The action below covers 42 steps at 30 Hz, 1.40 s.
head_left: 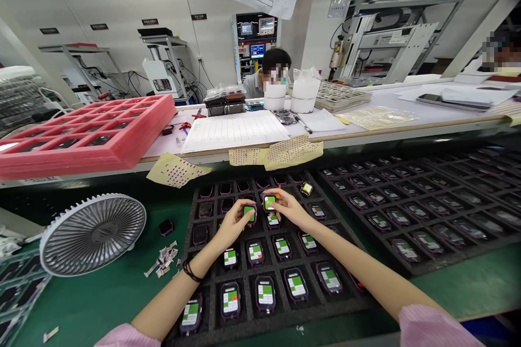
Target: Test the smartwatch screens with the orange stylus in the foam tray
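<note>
My left hand (pixel 236 223) grips a smartwatch body (pixel 249 214) whose lit screen shows green and white. Beside it, my right hand (pixel 287 207) has its fingers around another lit watch body (pixel 269 203), thumb at the screen. Both hands are over a black foam tray (pixel 240 328), in whose square pockets several more watch bodies sit. The nearer ones, such as this watch (pixel 265 293), have green and white screens; many in the far rows are dark. One watch (pixel 306 189) at the far right of the tray glows yellow and white.
Left of the tray stand a round grey fan (pixel 93 234), a lone dark watch body (pixel 166 227) and a pile of small strips (pixel 165 260). A second foam tray (pixel 391 265) lies right. Above, a shelf holds a pink foam tray (pixel 134 146) and papers (pixel 236 130). A person (pixel 274 65) sits behind.
</note>
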Each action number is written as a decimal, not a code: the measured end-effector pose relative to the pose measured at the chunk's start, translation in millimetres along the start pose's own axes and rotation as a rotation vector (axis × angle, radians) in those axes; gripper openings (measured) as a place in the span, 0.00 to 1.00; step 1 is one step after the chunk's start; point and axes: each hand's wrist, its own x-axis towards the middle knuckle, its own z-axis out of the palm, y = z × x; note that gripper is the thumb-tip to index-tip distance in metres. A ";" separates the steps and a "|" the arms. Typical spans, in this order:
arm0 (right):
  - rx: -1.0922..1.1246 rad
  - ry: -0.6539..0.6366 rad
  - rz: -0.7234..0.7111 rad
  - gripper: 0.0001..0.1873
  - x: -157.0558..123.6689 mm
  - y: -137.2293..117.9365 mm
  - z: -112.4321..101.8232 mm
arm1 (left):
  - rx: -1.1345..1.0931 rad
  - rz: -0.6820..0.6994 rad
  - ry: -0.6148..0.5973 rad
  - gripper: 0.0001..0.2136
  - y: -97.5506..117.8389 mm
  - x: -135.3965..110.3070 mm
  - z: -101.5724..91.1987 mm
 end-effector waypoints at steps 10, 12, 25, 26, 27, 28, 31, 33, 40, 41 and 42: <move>-0.003 0.002 0.006 0.18 -0.7 -1.5 0.3 | 0.004 -0.006 -0.014 0.16 -2.4 0.0 -1.1; -0.007 0.004 0.014 0.18 -1.4 -3.1 0.7 | 0.006 -0.007 -0.016 0.16 -2.8 0.1 -1.1; 0.016 0.006 0.011 0.18 -0.7 -1.5 -0.3 | 0.023 0.001 -0.006 0.16 -3.8 -0.5 -2.0; 0.018 0.003 0.007 0.18 -0.6 -1.4 -0.3 | 0.027 -0.002 -0.006 0.16 -4.0 -0.4 -2.1; 0.019 0.002 0.003 0.18 -0.5 -1.3 -0.3 | 0.029 -0.003 -0.008 0.17 -4.2 -0.3 -2.3; 0.019 0.002 -0.002 0.17 -0.4 -1.2 -0.3 | 0.031 -0.003 -0.010 0.17 -4.4 -0.1 -2.4; 0.018 -0.002 -0.008 0.17 -0.2 -1.1 -0.2 | 0.036 0.012 -0.003 0.17 -4.5 0.1 -2.8; 0.012 -0.005 -0.007 0.17 -0.2 -1.3 -0.1 | 0.042 0.022 0.006 0.17 -4.1 0.2 -3.0; -0.010 0.042 0.031 0.16 -0.9 -2.9 -0.5 | 0.016 0.028 0.004 0.18 -4.2 0.9 -2.2; -0.016 0.056 0.041 0.16 -1.0 -2.9 -0.9 | 0.012 0.029 0.003 0.18 -4.4 1.0 -2.0; -0.020 0.068 0.047 0.15 -1.0 -2.7 -1.2 | 0.008 0.029 0.001 0.18 -4.6 0.9 -1.9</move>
